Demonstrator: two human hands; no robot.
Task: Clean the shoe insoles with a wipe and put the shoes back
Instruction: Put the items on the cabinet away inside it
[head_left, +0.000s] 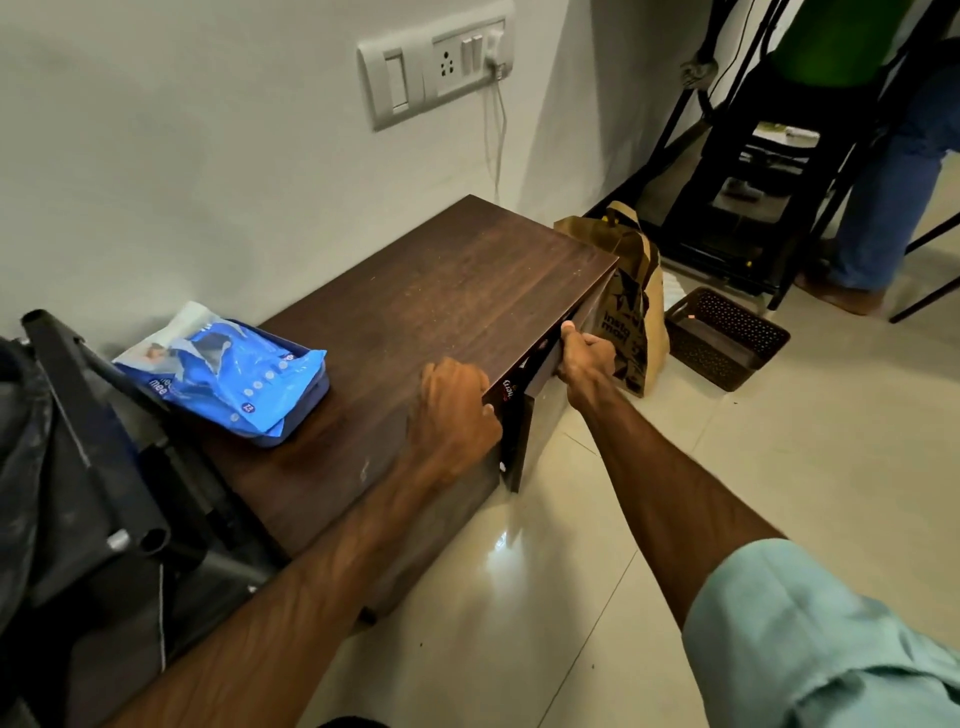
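A low dark wooden cabinet (441, 291) stands against the wall. My left hand (452, 410) grips the top edge of its left door (514, 441), which stands slightly ajar. My right hand (584, 358) grips the top edge of the right door (550, 358), also a little open. A blue pack of wipes (228, 374) lies on the cabinet top at the left. No shoes or insoles are visible; the cabinet's inside is hidden.
A brown paper bag (631, 306) and a dark perforated basket (727, 338) sit on the tiled floor right of the cabinet. A black stand (737, 208) and a person's legs (883, 208) are at the back right. Black folded equipment (78, 467) is at my left.
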